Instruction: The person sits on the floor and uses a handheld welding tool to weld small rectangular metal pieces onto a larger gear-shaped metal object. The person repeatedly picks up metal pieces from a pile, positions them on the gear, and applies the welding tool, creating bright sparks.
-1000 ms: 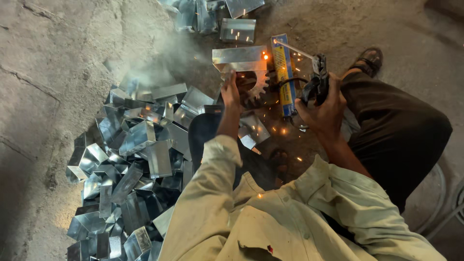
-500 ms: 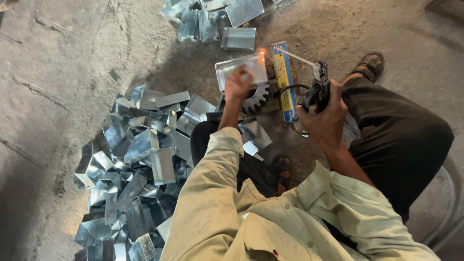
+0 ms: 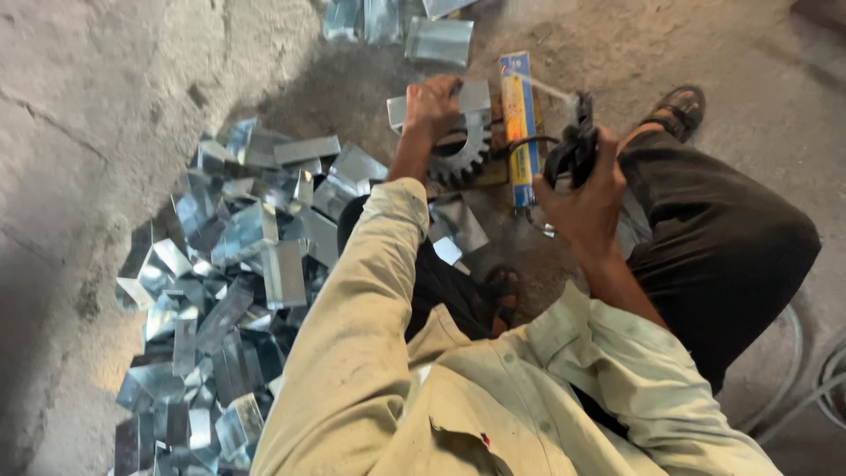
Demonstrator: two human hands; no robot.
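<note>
Left hand: the left hand (image 3: 430,107) is pressing down on a flat sheet-metal piece (image 3: 476,95), fingers (image 3: 445,85) curling over its far edge and gripping it.
Sheet-metal piece: thin, grey and rectangular, it is lying under the left fingers and resting on top of the gear.
Gear: a dark, rough steel toothed gear (image 3: 463,159) is sitting just below the left fingers, its teeth showing along the near rim.
Right hand: the right hand (image 3: 583,198) is clenching a black welding electrode holder (image 3: 573,145), fingers wrapping its handle; a thin rod is sticking out beyond the fingers toward the box.
Box: a long yellow and blue carton (image 3: 520,123) is lying between the two hands, touching the gear's side.
Pile: shiny bent galvanised offcuts (image 3: 238,264) are lying heaped well to the left of the left fingers, sharp edges pointing every way.
Open room: a strip of bare floor is staying free beyond the left fingers, before more metal pieces (image 3: 438,40).
Floor: rough, cracked concrete floor (image 3: 106,106), dusty and grey.
Person: crouching in a pale shirt, dark trousers and a sandal (image 3: 677,107).
</note>
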